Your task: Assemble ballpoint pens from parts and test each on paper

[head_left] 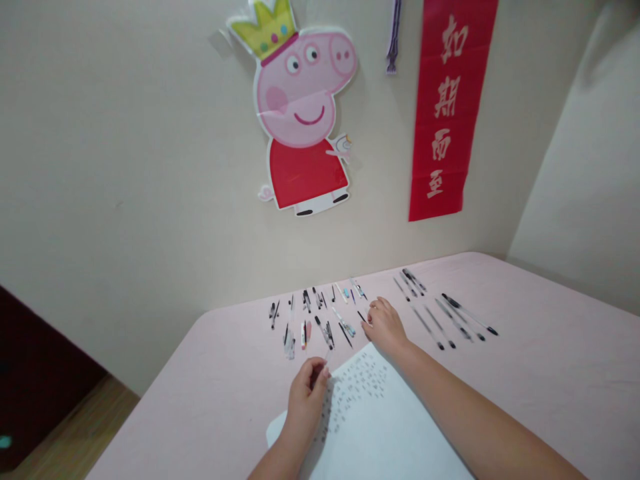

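Observation:
A white sheet of paper (385, 427) covered with short pen marks lies on the pink table (540, 380) in front of me. My left hand (306, 393) is closed on a thin clear pen (327, 355), with its tip over the sheet's upper left part. My right hand (385, 325) reaches past the paper's far corner, its fingers curled down on a short dark pen (361, 317). Several pens and pen parts (313, 320) lie in rows just beyond both hands. Several more long dark pens (445, 313) lie to the right of my right hand.
The table stands against a cream wall bearing a cartoon pig cutout (303, 113) and a red banner (447, 107). At the left the table's edge drops to a wooden floor (75, 433) beside dark furniture (35, 373).

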The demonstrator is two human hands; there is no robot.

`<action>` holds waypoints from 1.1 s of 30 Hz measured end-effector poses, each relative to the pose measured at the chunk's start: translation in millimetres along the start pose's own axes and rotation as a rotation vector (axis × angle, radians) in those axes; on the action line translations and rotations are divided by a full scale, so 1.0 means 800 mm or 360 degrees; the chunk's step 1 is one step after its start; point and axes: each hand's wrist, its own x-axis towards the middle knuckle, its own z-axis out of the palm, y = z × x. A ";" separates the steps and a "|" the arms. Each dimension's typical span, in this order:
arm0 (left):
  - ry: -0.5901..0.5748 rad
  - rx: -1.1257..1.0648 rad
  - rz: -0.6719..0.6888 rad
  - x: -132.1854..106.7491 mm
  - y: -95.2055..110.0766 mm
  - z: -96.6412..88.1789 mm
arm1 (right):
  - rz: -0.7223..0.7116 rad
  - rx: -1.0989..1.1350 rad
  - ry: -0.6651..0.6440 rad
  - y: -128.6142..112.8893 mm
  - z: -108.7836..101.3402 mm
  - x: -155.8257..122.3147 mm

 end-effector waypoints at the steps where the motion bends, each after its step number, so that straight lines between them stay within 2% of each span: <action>1: 0.0003 0.0000 0.0001 0.000 0.000 0.000 | 0.0016 -0.0010 -0.0007 0.000 0.002 0.000; 7: -0.0001 0.0030 -0.0003 -0.001 0.003 0.001 | 0.0053 -0.0019 -0.0056 0.000 0.009 0.001; 12: -0.0006 0.0035 0.0023 0.000 0.002 0.000 | -0.0018 -0.0002 -0.0059 -0.001 0.008 0.000; 19: -0.0026 -0.0004 0.0004 0.000 -0.005 -0.001 | -0.0005 0.0209 0.0099 -0.005 -0.011 0.006; 23: -0.0024 -0.0017 -0.0010 0.001 -0.008 -0.001 | 0.0145 0.0705 0.0044 -0.007 -0.012 0.008; 28: -0.0035 -0.0011 -0.0014 0.001 -0.007 -0.001 | 0.0555 0.1630 -0.0336 -0.018 -0.009 0.011; 30: -0.0030 -0.0008 -0.0008 0.001 -0.005 -0.001 | 0.0576 0.1831 -0.0474 -0.024 -0.014 0.011; 33: -0.0030 -0.0010 -0.0002 0.002 -0.004 0.000 | 0.0467 0.2105 -0.0651 -0.032 -0.029 0.010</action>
